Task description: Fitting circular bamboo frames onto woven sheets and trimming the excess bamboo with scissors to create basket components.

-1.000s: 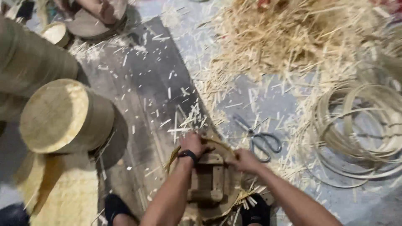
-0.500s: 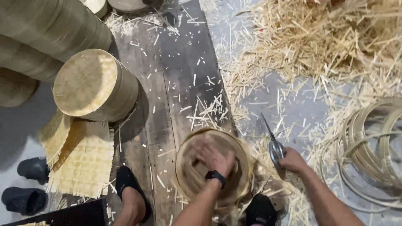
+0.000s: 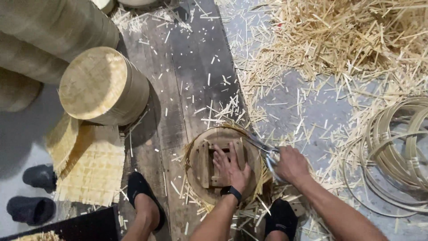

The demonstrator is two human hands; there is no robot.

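— What had changed by this moment?

— Half a second earlier the right hand was out at the lower right of the frame, carrying the scissors clear of the work. Here it had come in against the rim, closed round the handles, with the blades laid along the upper right edge of the round bamboo frame.

— And the left hand?

— It stayed where it was, low in the middle of the frame, spread flat and pressing down on the wooden block inside the ring. A second earlier both hands had been gripping that piece together.

— So what did that suggest?

— That holding had passed to one hand and cutting to the other; stray strips stuck out round the rim. Whether the blades stood open, I couldn't tell.

— Anything else nearby?

— A woven-topped drum at the upper left, a woven mat below it, and coiled hoops at the right.
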